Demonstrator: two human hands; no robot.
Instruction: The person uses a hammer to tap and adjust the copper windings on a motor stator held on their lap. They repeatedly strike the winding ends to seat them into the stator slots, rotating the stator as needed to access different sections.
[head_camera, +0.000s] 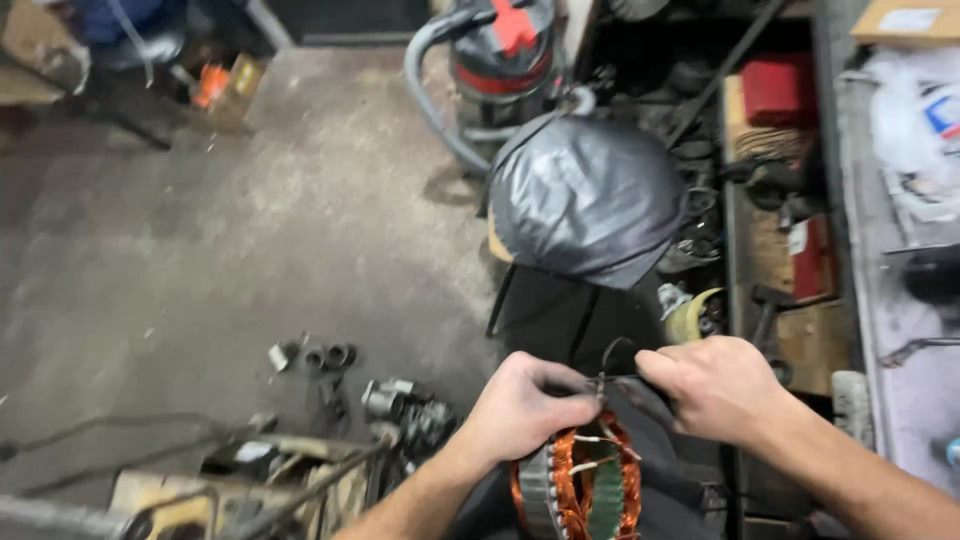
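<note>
The left hand (520, 405) was closed, its fingertips pinching a thin dark wire (622, 377) just above a stator (578, 485). The right hand (712, 385) was likewise closed, pinching the same wire from the opposite side; the two grips stood near each other without touching. One stator sat directly below both hands, with orange copper windings and several pale leads rising toward the pinch. One grey bagged bin (585, 198) stood beyond the hands. Three small metal rings (315, 356) lay on the floor (200, 230), well to the left of the left hand.
</note>
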